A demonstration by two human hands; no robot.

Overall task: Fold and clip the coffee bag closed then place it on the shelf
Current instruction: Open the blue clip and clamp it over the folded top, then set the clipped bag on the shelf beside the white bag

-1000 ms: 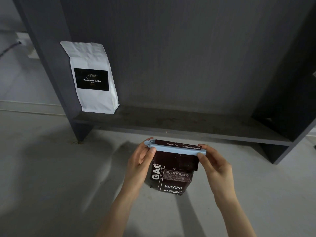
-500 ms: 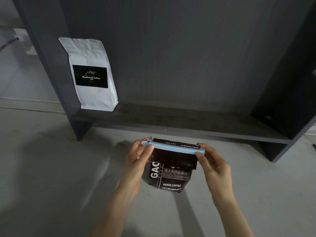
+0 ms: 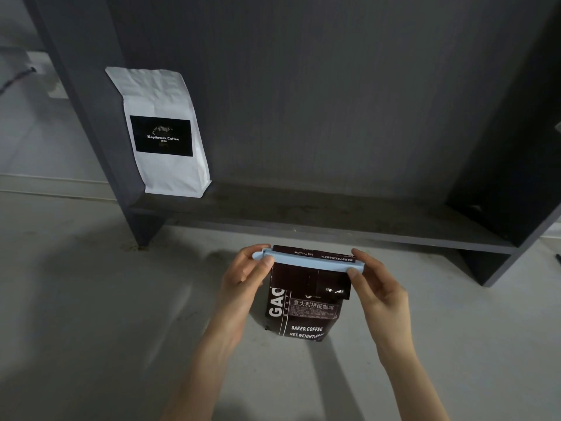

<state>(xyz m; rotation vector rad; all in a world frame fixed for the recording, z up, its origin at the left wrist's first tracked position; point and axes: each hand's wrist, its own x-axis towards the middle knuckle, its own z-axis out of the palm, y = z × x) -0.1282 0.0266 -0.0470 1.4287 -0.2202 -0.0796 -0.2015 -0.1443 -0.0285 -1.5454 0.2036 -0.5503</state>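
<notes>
Down on the grey floor (image 3: 91,314), just in front of the dark shelf (image 3: 303,214), your dark coffee bag (image 3: 303,314) stands upright with its top folded over under a light blue clip (image 3: 309,262). Your left hand (image 3: 243,281) pinches the clip's left end and your right hand (image 3: 379,287) pinches its right end. Over on the shelf's left end, a white coffee bag (image 3: 164,132) leans against the side panel.

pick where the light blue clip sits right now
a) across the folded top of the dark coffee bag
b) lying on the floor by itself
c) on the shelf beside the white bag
a: the light blue clip spans the folded top of the dark coffee bag, with the left hand and right hand pinching its two ends.
</notes>
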